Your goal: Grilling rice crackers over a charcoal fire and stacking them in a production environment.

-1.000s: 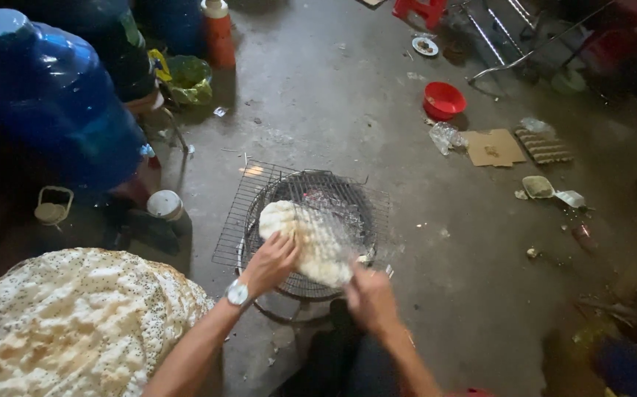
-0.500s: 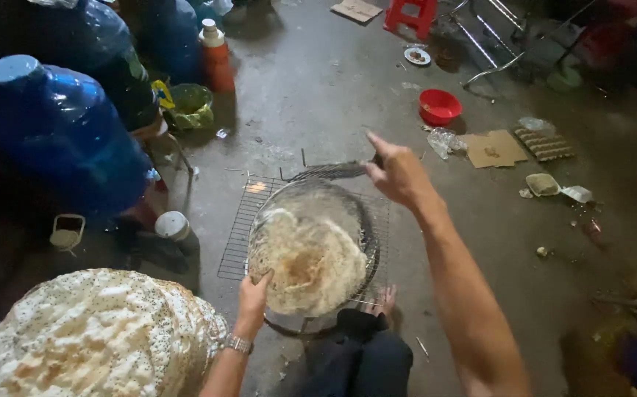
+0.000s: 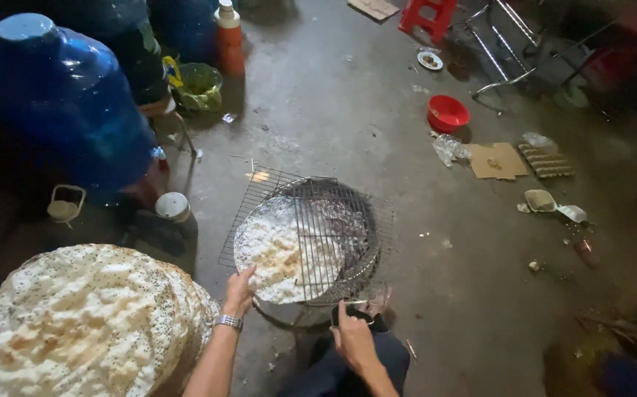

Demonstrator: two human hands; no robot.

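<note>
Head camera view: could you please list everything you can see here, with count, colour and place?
rice cracker: one, white, under the wire rack on the brazier
wire rack: one, grey, centre
brazier: one, dark, round, centre floor
cracker stack: one, pale speckled, bottom left
water jug: one, blue, upper left
bottle: one, orange, top
bowl: one, red, upper right
stool: one, red, top
cardboard: one, brown, right
egg tray: one, grey-brown, right
left hand: wristwatch on, touching the cracker's edge
right hand: gripping a dark handle at the rack's near edge
</note>
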